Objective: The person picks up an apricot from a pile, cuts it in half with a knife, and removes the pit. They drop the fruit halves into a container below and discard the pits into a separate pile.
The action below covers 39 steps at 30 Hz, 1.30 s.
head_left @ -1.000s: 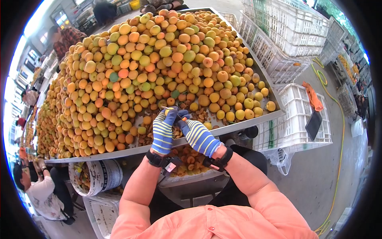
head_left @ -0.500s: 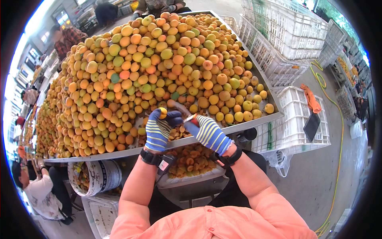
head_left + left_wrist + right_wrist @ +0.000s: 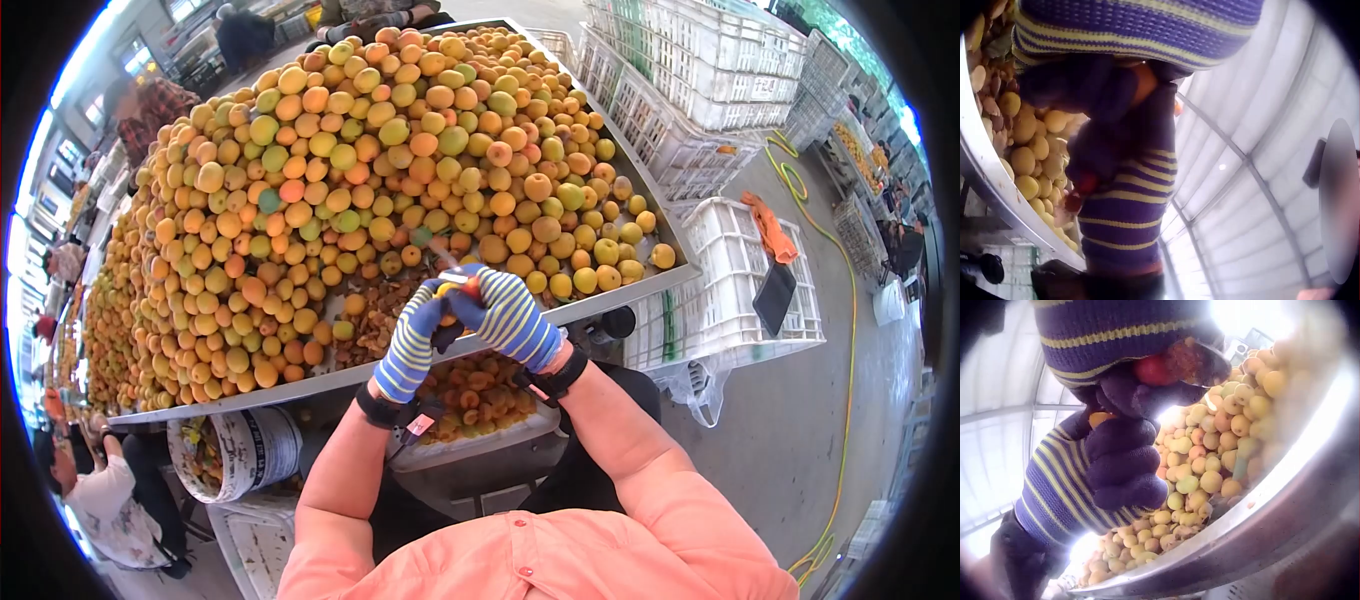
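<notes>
Both hands wear blue gloves with yellow stripes and meet just over the near edge of the fruit table. My left hand (image 3: 408, 345) holds an apricot (image 3: 447, 288) in curled fingers; in the right wrist view only an orange sliver of this apricot (image 3: 1101, 419) shows between the gloves. My right hand (image 3: 517, 322) grips a knife by its red handle (image 3: 1152, 370). The thin blade (image 3: 442, 252) points away from me, past the fingers. In the left wrist view, dark glove fingers hide most of the apricot (image 3: 1144, 83).
A big heap of apricots (image 3: 330, 170) covers the metal-rimmed table (image 3: 600, 308). Below its edge sits a tub of halved apricots (image 3: 475, 400). A white bucket (image 3: 250, 450) stands left; white crates (image 3: 740, 290) stand right. Other people work at the left.
Half a second ago the hands were apart, apricot in the left and knife in the right. Now they have come together, the knife hand moving left against the apricot.
</notes>
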Each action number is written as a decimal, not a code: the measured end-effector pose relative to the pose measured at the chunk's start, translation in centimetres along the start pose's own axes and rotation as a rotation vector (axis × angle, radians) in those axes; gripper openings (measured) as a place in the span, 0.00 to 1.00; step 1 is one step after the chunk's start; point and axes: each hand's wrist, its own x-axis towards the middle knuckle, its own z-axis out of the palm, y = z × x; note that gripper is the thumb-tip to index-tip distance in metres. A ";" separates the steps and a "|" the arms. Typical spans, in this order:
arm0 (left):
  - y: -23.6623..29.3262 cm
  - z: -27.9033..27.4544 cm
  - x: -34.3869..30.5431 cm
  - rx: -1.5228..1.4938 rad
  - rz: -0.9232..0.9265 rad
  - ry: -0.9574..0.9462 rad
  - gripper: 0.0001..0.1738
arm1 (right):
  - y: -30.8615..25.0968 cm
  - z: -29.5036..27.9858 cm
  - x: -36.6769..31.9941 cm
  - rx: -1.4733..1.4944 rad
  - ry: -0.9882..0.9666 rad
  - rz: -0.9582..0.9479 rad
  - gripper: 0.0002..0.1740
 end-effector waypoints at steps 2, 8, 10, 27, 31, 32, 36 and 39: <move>-0.1 0.1 -0.4 0.021 0.056 -0.067 0.19 | 0.9 0.1 0.3 0.120 0.134 -0.015 0.13; 0.1 0.6 -0.2 -0.253 0.399 0.092 0.19 | 1.8 1.0 0.8 0.057 0.335 -0.005 0.11; 0.0 0.6 0.0 -0.400 0.374 0.103 0.17 | 2.9 1.4 0.3 -0.202 0.259 -0.014 0.13; -5.3 -0.2 0.1 -0.460 -0.171 -0.012 0.31 | -0.9 1.0 1.6 0.654 0.409 0.144 0.17; -5.7 1.3 0.1 -0.398 -0.213 0.082 0.33 | -2.0 1.2 1.4 0.573 0.473 0.117 0.19; -5.7 1.5 0.0 -0.359 -0.207 0.103 0.34 | -2.2 1.2 1.3 0.561 0.481 0.115 0.18; -5.3 2.4 -0.3 -0.237 -0.196 0.178 0.35 | -2.4 1.1 1.1 0.434 0.497 0.078 0.17; -5.3 3.1 -0.3 -0.173 -0.156 0.234 0.34 | -1.9 1.3 0.9 0.364 0.529 0.047 0.16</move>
